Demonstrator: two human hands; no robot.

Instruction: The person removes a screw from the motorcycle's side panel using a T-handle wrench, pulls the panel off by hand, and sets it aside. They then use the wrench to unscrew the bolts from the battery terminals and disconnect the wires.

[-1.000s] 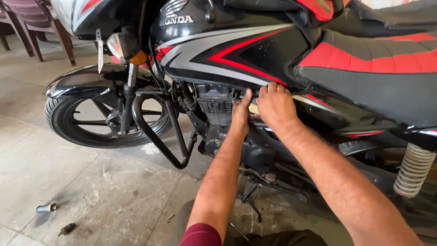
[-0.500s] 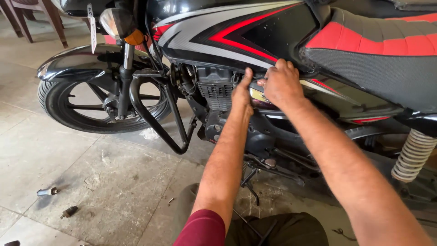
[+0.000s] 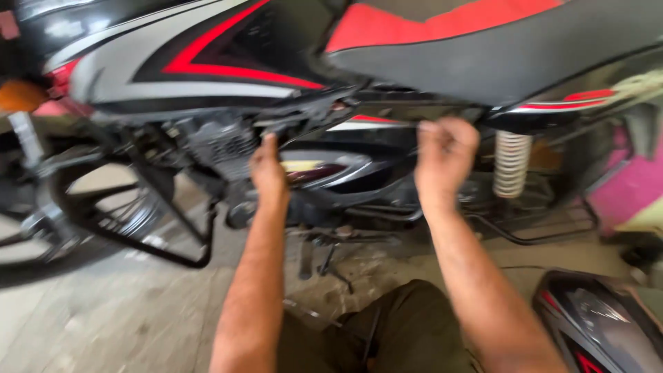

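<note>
A motorcycle (image 3: pixel 228 76) is seen side-on across the upper half of the frame, its long axis running left to right, with the front wheel (image 3: pixel 90 207) at the left edge and the seat (image 3: pixel 497 48) toward the upper right. A side panel (image 3: pixel 331 169) lies below the seat at frame centre, elongated along the same left-right line. The left hand (image 3: pixel 268 169) is laid against the panel's left end, fingers pointing up and loosely curled; whether anything is gripped cannot be told. The right hand (image 3: pixel 443 155) is placed at the panel's right end, just under the seat, its fingers (image 3: pixel 438 128) bent over the upper edge, so the panel lies between the two hands. The whole view is blurred by motion. The engine (image 3: pixel 221 148) is only dimly made out, the wheel is cut off at the left, and a spring shock (image 3: pixel 512 164) shows right of the right hand. A loose dark panel (image 3: pixel 601 324) is cut off at the lower right.
</note>
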